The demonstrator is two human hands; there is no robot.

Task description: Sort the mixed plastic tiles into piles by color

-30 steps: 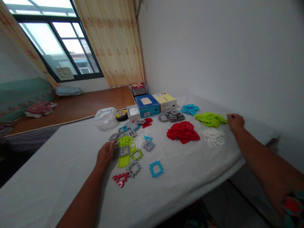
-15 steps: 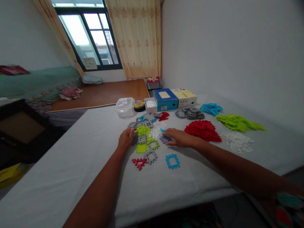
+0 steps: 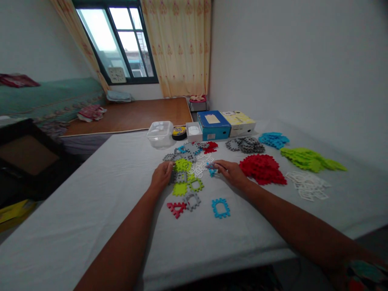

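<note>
My left hand (image 3: 161, 174) rests at the left edge of a mixed pile of toothed plastic building pieces. Its fingers are curled beside the lime green pieces (image 3: 182, 165) and a grey piece (image 3: 180, 177); what they grip is hidden. At the pile's right side, my right hand (image 3: 232, 171) pinches a small grey building piece (image 3: 210, 165) between thumb and fingertips. Just under it is a blue piece (image 3: 212, 173). White flat frames (image 3: 198, 166) lie between the hands. Nearer me are a red triangular piece (image 3: 176, 209), a grey frame (image 3: 192, 201) and a blue square frame (image 3: 221, 208).
Sorted piles lie to the right: red (image 3: 262, 169), grey (image 3: 247, 144), blue (image 3: 274, 140), lime green (image 3: 312, 159) and white (image 3: 308, 185). Along the back stand a clear plastic tub (image 3: 160, 135), a black-and-yellow round tin (image 3: 179, 133), a white box (image 3: 194, 132), a blue box (image 3: 214, 126) and a yellow box (image 3: 238, 124).
My right hand has lifted slightly and turned, raising the grey piece, and the blue piece now shows beneath it. My left hand stays beside the pile. The view has shifted a little.
</note>
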